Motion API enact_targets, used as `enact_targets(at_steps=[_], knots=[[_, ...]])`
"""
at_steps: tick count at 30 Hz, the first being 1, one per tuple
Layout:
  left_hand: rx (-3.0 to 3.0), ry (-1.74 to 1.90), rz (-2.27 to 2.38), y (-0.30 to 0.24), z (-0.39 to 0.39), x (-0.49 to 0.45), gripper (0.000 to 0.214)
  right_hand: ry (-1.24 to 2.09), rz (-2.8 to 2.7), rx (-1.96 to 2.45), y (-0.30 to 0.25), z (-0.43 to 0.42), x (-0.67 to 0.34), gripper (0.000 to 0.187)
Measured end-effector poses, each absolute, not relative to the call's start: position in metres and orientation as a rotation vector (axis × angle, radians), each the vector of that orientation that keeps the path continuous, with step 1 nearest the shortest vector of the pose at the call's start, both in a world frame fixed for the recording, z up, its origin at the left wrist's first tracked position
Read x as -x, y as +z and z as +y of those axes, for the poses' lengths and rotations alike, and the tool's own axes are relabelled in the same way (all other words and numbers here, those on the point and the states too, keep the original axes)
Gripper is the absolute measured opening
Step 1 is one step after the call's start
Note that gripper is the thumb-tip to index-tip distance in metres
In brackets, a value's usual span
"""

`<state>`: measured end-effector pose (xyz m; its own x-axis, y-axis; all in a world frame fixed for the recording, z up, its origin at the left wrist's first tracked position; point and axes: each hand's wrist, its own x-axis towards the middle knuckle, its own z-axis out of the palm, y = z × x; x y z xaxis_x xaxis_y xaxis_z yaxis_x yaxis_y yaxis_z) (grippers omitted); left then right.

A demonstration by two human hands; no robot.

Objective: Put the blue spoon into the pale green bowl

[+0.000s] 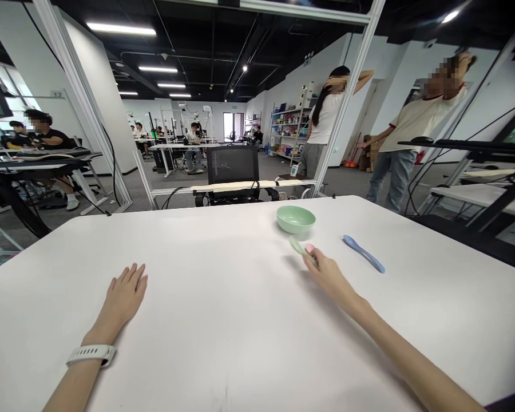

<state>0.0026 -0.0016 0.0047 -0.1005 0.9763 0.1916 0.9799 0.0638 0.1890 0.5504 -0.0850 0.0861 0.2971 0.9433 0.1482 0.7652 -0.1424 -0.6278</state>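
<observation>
My left hand lies flat on the white table, fingers stretched out, touching nothing else. Closed around the handle of a light green spoon, my right hand is just in front of the green bowl. Right beside that spoon shows a small pink rounded end, perhaps of another spoon; the rest of it is hidden by the fingers. A blue spoon lies on the table to the right of my right hand, apart from it.
A metal frame rises beyond the table's far edge, with a black mesh chair behind it. Two people stand at the back right. Desks with seated people and a stocked shelf are farther off.
</observation>
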Motion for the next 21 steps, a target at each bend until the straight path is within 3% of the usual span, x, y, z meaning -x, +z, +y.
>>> enact_targets(at_steps=[7,15,21], knots=[[2.068,-0.486,-2.244,-0.005,0.003,0.003,0.079,0.318,-1.806,2.181,0.087,-0.078,-0.474,0.026],[2.075,-0.477,-2.26,-0.003,0.002,0.0,0.078,0.143,-1.911,2.343,0.09,-0.082,-0.458,0.032],[2.077,-0.465,-2.266,0.0,0.001,-0.002,0.076,0.3,-1.876,2.372,0.098,-0.088,-0.46,0.027]])
